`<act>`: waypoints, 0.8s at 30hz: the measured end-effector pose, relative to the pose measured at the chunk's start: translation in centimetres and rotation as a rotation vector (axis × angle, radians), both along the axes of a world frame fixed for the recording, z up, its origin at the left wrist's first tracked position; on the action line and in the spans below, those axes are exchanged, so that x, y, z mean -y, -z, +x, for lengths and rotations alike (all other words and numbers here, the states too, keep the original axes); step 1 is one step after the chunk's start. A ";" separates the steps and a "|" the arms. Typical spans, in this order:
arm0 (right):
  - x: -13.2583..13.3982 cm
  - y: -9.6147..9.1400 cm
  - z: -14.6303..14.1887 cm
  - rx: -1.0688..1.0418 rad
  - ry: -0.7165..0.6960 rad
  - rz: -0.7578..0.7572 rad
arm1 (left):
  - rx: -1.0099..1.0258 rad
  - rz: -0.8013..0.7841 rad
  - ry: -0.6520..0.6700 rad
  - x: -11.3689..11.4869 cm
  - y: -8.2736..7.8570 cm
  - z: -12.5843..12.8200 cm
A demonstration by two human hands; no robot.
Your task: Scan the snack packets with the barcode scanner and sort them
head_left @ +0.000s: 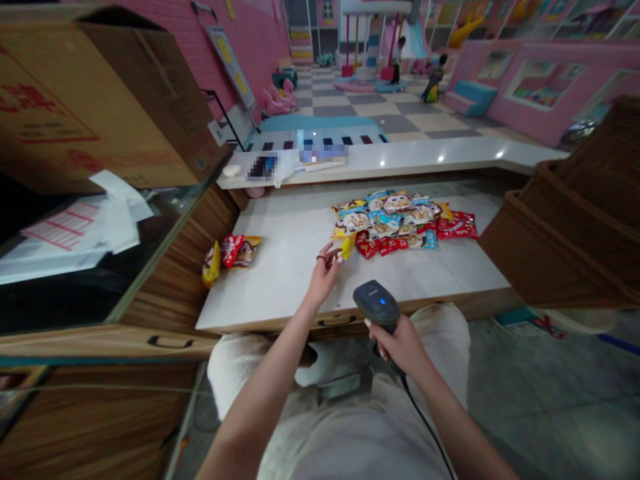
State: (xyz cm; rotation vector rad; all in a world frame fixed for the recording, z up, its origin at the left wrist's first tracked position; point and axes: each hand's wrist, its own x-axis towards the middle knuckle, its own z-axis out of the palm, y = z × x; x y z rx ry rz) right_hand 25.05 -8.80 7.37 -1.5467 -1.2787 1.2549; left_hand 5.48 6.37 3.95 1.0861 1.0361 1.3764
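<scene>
My left hand [324, 270] reaches over the white desk [295, 220] with thumb and fingers closed on a small yellow snack packet [347, 246]. The packet is at the near left edge of a pile of snack bags [385, 220], coloured blue, red, yellow and brown. In my right hand [403, 343] is a dark barcode scanner [376, 303], gripped by its handle above my lap, with a blue light lit on top. Its black cable [423, 417] trails down past my forearm. Several other snack bags [240, 252] lie at the desk's left edge.
A large cardboard box [100, 93] and papers [90, 230] occupy the left counter. Along the raised ledge [410, 157] lie a blurred phone-like item and other small things. A brown woven basket [575, 213] stands at right. Two people are in the play area beyond.
</scene>
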 end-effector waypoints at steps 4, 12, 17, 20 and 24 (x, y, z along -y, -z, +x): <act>-0.2 -0.4 -0.5 -0.014 -0.026 0.010 | 0.283 -0.199 -0.085 0.9 0.1 -2.1; -0.4 -0.9 -1.8 0.032 -0.090 0.030 | 0.409 -0.277 -0.079 2.3 1.2 -3.1; -0.6 -1.6 -2.6 0.036 -0.115 0.046 | 0.374 -0.270 -0.092 2.4 2.0 -3.1; -0.9 -1.8 -2.8 0.045 -0.126 0.054 | 0.377 -0.286 -0.101 2.4 2.0 -3.1; -1.1 -1.8 -3.1 0.043 -0.134 0.046 | 0.422 -0.307 -0.125 2.4 1.8 -3.1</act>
